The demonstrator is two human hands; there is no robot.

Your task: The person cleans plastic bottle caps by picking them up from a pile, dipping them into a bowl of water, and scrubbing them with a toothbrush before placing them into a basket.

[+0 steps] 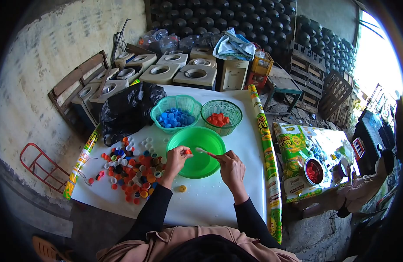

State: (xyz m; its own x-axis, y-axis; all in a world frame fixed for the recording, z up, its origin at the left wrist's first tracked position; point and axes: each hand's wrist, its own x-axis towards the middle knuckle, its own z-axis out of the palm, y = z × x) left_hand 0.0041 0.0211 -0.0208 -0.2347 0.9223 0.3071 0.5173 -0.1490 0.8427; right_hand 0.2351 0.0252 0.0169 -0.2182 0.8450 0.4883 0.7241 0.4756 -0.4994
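Note:
Above the bright green basin [188, 172], my left hand [176, 162] pinches an orange-red bottle cap [188, 152]. My right hand [232, 169] is closed round a small brush [205, 151], apparently a toothbrush, with a white head and some red on its handle. The brush head points at the cap, with a small gap between them. To the left of my left hand spreads a pile of loose bottle caps [136, 172] in red, orange, white, blue and black. A single yellowish cap [182, 188] lies in front of the basin.
Behind the basin stand a green basket [160, 105] of blue caps [177, 118] and a darker basket [236, 126] of red caps [218, 119]. A black plastic bag [129, 109] sits back left. At right, another person [350, 192] is beside a low table with a metal bowl [307, 174].

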